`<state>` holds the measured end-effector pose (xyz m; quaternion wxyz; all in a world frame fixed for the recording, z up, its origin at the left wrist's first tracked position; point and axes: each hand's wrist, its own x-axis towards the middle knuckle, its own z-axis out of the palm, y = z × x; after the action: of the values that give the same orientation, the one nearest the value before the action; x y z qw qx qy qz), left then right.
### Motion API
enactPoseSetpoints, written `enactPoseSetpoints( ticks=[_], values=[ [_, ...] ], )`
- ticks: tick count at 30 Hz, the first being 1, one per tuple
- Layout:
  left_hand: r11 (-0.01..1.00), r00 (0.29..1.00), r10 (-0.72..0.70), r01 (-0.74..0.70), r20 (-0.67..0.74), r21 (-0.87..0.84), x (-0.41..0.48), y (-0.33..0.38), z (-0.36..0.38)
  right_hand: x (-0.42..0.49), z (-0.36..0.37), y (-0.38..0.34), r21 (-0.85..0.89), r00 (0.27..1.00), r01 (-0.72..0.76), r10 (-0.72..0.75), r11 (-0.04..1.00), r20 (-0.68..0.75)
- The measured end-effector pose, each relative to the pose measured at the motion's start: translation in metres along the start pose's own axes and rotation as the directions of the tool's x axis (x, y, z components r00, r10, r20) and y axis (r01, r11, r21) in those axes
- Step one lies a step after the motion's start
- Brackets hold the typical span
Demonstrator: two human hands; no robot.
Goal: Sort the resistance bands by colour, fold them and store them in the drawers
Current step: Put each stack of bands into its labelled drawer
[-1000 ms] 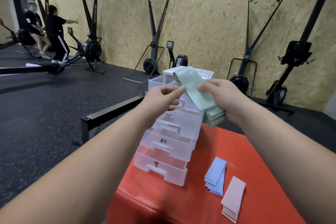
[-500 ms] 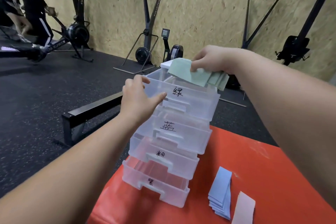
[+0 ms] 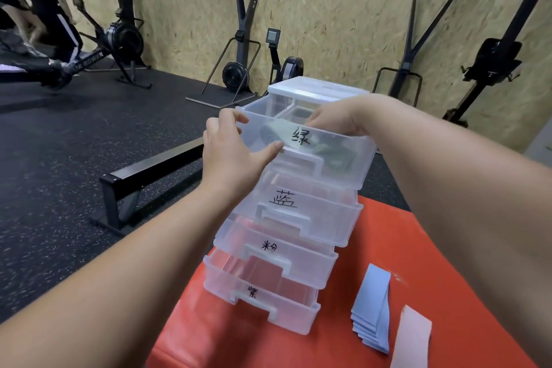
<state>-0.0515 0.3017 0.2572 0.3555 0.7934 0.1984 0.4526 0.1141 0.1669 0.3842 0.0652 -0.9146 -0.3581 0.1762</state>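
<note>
1. Centre of the frame: grips the top drawer, marked in black with the sign for green, at its front left corner with the left hand. Fingers hooked over the rim, thumb pressed flat against the front wall.
2. Reaches down into that same drawer from the right with the right hand. Fingertips hidden behind the rim, so cannot tell whether pinching anything or free.
3. Green bands: inside the top drawer, seen blurred through its clear front wall, spread from the middle toward the right. Judged stored, or all but stored.
4. Below, in the lower centre: three more drawers of the clear drawer unit, pulled out in steps. Blue drawer, then pink drawer, then purple drawer. Appear to hold nothing, with only red showing through their walls.
5. Lower right of the frame: blue bands folded and stacked on the red tabletop. Just beside them, at the bottom edge, pink bands, also folded and partly cut off by the frame. Sorted and folded, not yet stored.
6. Nothing purple in view outside the drawers; impossible to say whether any such piece exists.
7. Judged overall: sorting and folding finished for what shows, storing roughly a third done. Left to do: blue stack into the second drawer, pink stack into the third, then all four drawers pushed in.
</note>
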Motion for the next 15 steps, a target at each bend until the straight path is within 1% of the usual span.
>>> enactPoseSetpoints(
  ticks=[2, 6, 8, 11, 13, 15],
  values=[
    [1.000, 1.000, 0.006, -0.006, -0.001, 0.002, -0.002, 0.001, 0.002, -0.002, -0.004, -0.006, -0.158, 0.998, 0.018, -0.027, 0.987, -0.056],
    [1.000, 1.000, 0.009, -0.009, -0.004, 0.023, -0.004, 0.003, 0.007, -0.009, -0.010, -0.011, -0.329, 0.992, 0.071, -0.101, 0.942, -0.074],
    [1.000, 1.000, 0.000, 0.000, -0.001, 0.026, -0.003, 0.004, 0.009, -0.008, -0.010, -0.008, -0.380, 0.991, 0.075, -0.113, 0.922, -0.076],
    [1.000, 1.000, -0.012, 0.012, 0.011, 0.029, 0.000, 0.004, 0.011, -0.008, -0.008, -0.007, -0.454, 0.997, 0.033, -0.064, 0.890, -0.052],
    [0.999, 1.000, -0.015, 0.014, 0.020, 0.038, 0.001, 0.004, 0.012, -0.007, -0.007, -0.004, -0.458, 0.998, 0.018, -0.041, 0.889, -0.040],
    [0.999, 0.999, -0.020, 0.019, 0.025, 0.048, 0.002, 0.003, 0.013, -0.007, -0.008, -0.003, -0.436, 0.996, 0.018, -0.055, 0.900, -0.073]
  ],
)
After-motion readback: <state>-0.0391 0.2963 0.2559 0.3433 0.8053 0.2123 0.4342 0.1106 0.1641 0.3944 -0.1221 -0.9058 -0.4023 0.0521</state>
